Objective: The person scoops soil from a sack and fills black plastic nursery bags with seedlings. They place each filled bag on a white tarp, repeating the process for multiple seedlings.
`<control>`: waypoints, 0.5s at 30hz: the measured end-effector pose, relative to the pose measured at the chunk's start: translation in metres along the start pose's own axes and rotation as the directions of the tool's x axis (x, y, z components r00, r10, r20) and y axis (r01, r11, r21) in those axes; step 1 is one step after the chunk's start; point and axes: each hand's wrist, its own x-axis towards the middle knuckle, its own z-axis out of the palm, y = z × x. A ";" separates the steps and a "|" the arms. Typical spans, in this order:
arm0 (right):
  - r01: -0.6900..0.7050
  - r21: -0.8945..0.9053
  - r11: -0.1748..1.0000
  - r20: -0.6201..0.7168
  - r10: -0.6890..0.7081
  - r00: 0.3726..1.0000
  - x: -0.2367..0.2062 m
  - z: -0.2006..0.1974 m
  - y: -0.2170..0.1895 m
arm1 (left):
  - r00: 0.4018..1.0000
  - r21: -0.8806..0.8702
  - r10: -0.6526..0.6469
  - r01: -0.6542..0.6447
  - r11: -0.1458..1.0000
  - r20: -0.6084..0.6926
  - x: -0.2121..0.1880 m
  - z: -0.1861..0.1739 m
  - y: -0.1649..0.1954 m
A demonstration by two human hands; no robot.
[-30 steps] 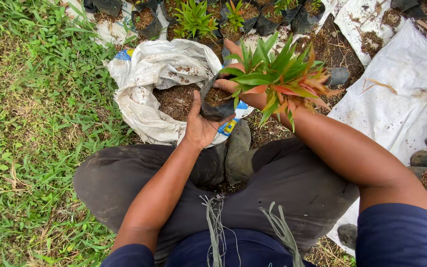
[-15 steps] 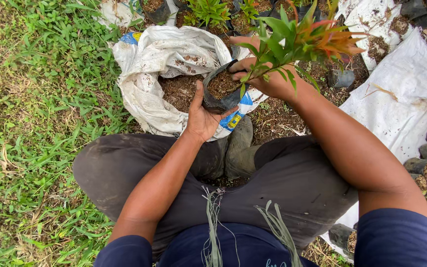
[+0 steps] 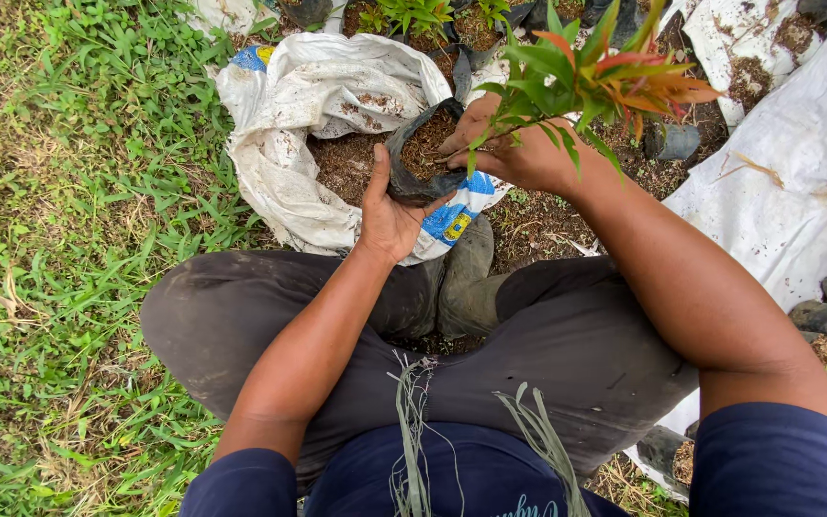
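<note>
A small black bag of soil (image 3: 421,153) sits between both hands. The left hand (image 3: 390,215) cups it from below; the right hand (image 3: 514,153) grips a green and red seedling (image 3: 591,81) at the bag's top. Beyond the hands lies an open white sack of soil (image 3: 308,115), with grass (image 3: 78,191) left of it.

White woven sack (image 3: 289,182) lying open on the grass, rim rolled down, soil inside, blue-and-yellow printed patches at its near and far edges; small black plastic grow bag (image 3: 420,153) of soil held above its mouth; more white sacks (image 3: 796,191) spread flat to the right
</note>
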 end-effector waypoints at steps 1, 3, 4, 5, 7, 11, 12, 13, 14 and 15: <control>-0.003 -0.032 0.999 0.004 0.003 1.000 -0.002 0.003 0.000 | 1.000 -0.004 0.003 -0.003 1.000 -0.009 0.000 -0.001 -0.001; -0.283 0.140 0.949 0.039 0.281 0.959 -0.007 0.006 0.005 | 0.999 -0.009 0.011 -0.012 1.000 -0.038 -0.001 -0.001 -0.001; -0.413 0.219 0.884 0.075 0.407 0.910 -0.011 0.006 0.007 | 0.998 -0.011 0.016 -0.016 1.000 -0.058 0.000 -0.001 -0.001; -0.429 0.175 0.886 0.047 0.428 0.902 -0.014 0.003 0.012 | 0.997 -0.014 0.020 -0.021 1.000 -0.080 0.000 -0.001 -0.001; -0.460 0.087 0.884 -0.013 0.463 0.886 -0.019 -0.009 0.023 | 0.993 -0.017 0.038 -0.041 0.999 -0.116 0.000 -0.001 0.000; -0.238 -0.402 0.884 -0.146 0.195 0.970 -0.026 -0.018 0.016 | 0.990 -0.028 0.058 -0.062 0.998 -0.125 0.001 -0.002 0.003; -0.207 -0.187 0.960 -0.120 0.187 0.975 -0.027 -0.016 0.010 | 0.991 -0.022 0.055 -0.058 0.998 -0.125 0.001 -0.002 0.002; -0.167 0.037 0.985 -0.099 0.170 0.980 -0.026 -0.013 0.003 | 0.991 -0.017 0.054 -0.057 0.998 -0.124 0.000 -0.003 0.001; -0.300 0.117 0.947 0.059 0.295 0.954 -0.024 -0.009 -0.003 | 0.991 -0.011 0.055 -0.057 0.998 -0.122 0.001 -0.004 0.000; -0.436 0.176 0.883 0.224 0.395 0.891 -0.020 -0.003 -0.009 | 0.993 -0.019 0.050 -0.052 0.998 -0.111 0.000 -0.004 -0.001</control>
